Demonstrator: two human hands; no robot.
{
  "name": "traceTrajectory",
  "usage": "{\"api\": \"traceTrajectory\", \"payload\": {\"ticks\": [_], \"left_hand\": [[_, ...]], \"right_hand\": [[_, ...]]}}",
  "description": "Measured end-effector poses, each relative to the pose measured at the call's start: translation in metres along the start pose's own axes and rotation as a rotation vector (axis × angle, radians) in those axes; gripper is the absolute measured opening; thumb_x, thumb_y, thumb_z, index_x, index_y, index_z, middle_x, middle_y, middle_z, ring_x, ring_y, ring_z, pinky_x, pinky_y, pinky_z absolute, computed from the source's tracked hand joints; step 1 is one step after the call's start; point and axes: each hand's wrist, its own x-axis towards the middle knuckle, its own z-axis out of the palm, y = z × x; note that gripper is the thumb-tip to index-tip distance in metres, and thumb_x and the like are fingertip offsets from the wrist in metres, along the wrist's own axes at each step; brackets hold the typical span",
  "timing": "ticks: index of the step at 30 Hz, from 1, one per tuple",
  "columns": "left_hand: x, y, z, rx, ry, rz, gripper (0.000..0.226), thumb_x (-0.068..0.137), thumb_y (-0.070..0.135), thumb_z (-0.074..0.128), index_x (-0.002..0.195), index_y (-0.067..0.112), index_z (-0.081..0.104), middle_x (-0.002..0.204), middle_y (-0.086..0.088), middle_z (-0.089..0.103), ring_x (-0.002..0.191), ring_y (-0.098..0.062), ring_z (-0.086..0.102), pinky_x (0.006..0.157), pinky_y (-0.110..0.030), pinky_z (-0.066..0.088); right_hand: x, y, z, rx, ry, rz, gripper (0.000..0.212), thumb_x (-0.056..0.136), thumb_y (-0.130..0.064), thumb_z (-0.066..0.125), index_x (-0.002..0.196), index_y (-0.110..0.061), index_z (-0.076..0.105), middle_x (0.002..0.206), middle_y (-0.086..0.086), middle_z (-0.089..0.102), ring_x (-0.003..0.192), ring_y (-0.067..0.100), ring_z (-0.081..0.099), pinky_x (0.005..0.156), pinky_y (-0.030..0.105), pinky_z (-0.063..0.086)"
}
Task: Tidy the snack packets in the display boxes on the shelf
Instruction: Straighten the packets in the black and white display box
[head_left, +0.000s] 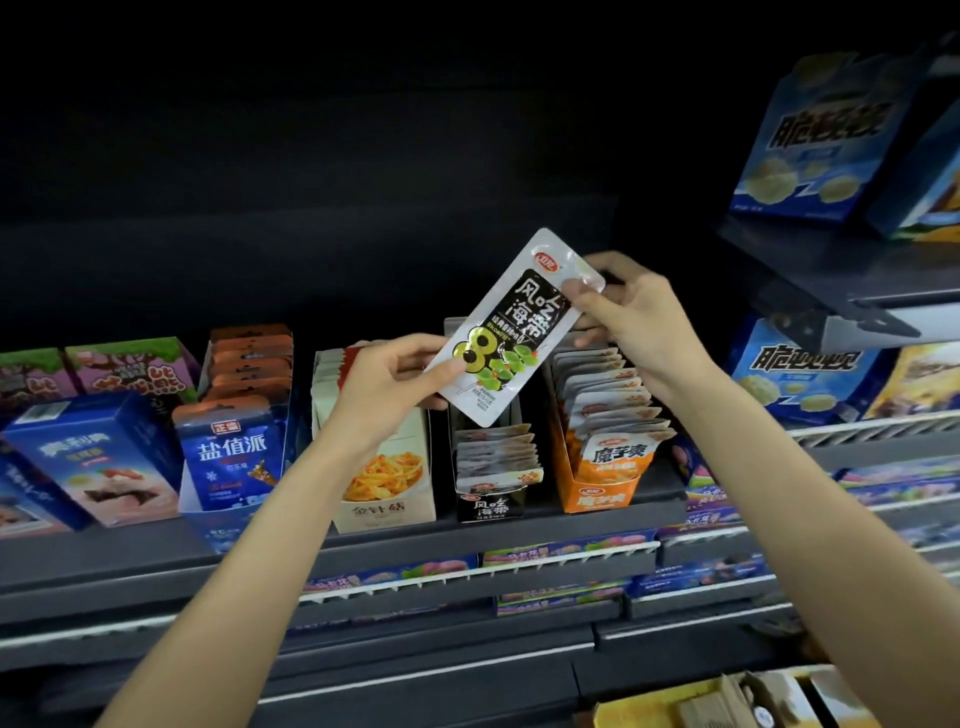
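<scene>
One black-and-silver packet (511, 332) is held tilted above the black display box (488, 499), your two hands at opposite ends: your left hand (392, 382) pinches its lower left edge, your right hand (634, 317) pinches its upper right corner. Three open boxes stand side by side on the shelf edge (597, 512): cream box (389, 493), black, orange box (597, 491). Dark open space lies above them.
</scene>
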Motion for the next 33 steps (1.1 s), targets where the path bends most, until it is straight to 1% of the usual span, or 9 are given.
{"api": "traceTrajectory", "payload": {"ticks": [4,9,12,15,18,20,22,25,33], "left_hand": [[-0.004,0.002,-0.003,-0.03,0.013,-0.019,0.019,0.089,0.008,0.06,0.095,0.024,0.068,0.084,0.011,0.074,0.08,-0.003,0.068,0.061,-0.014,0.052],[-0.009,0.007,-0.005,-0.032,0.022,-0.015,0.018,0.088,0.008,0.061,0.095,0.023,0.068,0.083,0.011,0.074,0.08,-0.004,0.068,0.063,-0.014,0.053],[-0.012,0.008,-0.006,0.001,0.145,0.079,0.019,0.085,0.007,0.064,0.091,0.024,0.069,0.081,0.017,0.073,0.079,-0.002,0.068,0.062,-0.013,0.051],[-0.018,0.009,-0.012,0.181,0.288,0.356,0.021,0.082,0.008,0.07,0.091,0.027,0.07,0.083,0.022,0.071,0.083,-0.001,0.068,0.07,-0.014,0.051],[-0.02,0.004,-0.022,0.503,0.333,0.767,0.019,0.081,0.008,0.072,0.098,0.015,0.07,0.096,0.011,0.068,0.09,-0.004,0.065,0.081,-0.02,0.051],[-0.019,-0.001,-0.028,0.702,0.321,0.97,0.015,0.082,0.011,0.073,0.097,0.015,0.07,0.096,0.006,0.067,0.091,-0.009,0.063,0.082,-0.029,0.049],[-0.018,-0.006,-0.032,0.872,0.304,1.091,0.011,0.082,0.012,0.075,0.092,0.017,0.075,0.096,0.006,0.069,0.092,-0.013,0.062,0.085,-0.033,0.044],[-0.02,-0.01,-0.031,0.976,0.304,1.144,0.009,0.079,0.009,0.077,0.085,0.016,0.077,0.092,0.003,0.072,0.092,-0.015,0.061,0.088,-0.035,0.041],[-0.026,-0.018,-0.031,0.958,0.374,1.097,0.018,0.081,0.012,0.075,0.092,0.018,0.062,0.096,-0.003,0.066,0.095,-0.022,0.055,0.09,-0.025,0.035]], "right_hand": [[-0.002,-0.003,-0.005,0.067,0.006,0.024,0.011,0.097,-0.015,0.053,0.102,-0.016,0.062,0.083,-0.001,0.072,0.072,0.01,0.071,0.053,0.015,0.05],[-0.003,-0.003,-0.008,0.022,0.012,0.034,0.013,0.096,-0.017,0.054,0.098,-0.019,0.067,0.079,-0.004,0.072,0.069,0.005,0.066,0.052,0.015,0.047],[-0.005,-0.003,-0.01,-0.089,0.048,-0.013,0.011,0.093,-0.016,0.058,0.093,-0.02,0.069,0.071,-0.009,0.064,0.058,-0.003,0.053,0.052,0.012,0.04],[-0.007,-0.007,-0.014,-0.085,-0.01,0.002,0.014,0.094,-0.016,0.056,0.093,-0.02,0.07,0.067,-0.006,0.063,0.06,0.001,0.057,0.056,0.015,0.045],[-0.01,-0.013,-0.017,0.033,-0.11,0.075,0.023,0.098,-0.023,0.048,0.099,-0.016,0.07,0.091,0.002,0.074,0.084,0.013,0.07,0.07,0.021,0.055],[-0.013,-0.013,-0.017,0.055,-0.131,0.092,0.022,0.095,-0.029,0.052,0.102,-0.016,0.069,0.098,0.001,0.074,0.089,0.012,0.07,0.07,0.019,0.054],[-0.015,-0.011,-0.015,0.03,-0.12,0.066,0.014,0.088,-0.018,0.063,0.102,-0.017,0.068,0.097,-0.001,0.073,0.086,0.01,0.07,0.068,0.017,0.053],[-0.017,-0.007,-0.013,0.013,-0.108,0.019,0.025,0.083,-0.001,0.067,0.102,-0.018,0.065,0.104,0.0,0.068,0.09,0.011,0.069,0.069,0.021,0.055],[-0.026,-0.007,-0.007,0.059,-0.073,-0.065,0.026,0.082,0.001,0.067,0.094,-0.022,0.063,0.105,-0.003,0.065,0.089,0.016,0.07,0.073,0.029,0.057]]}}
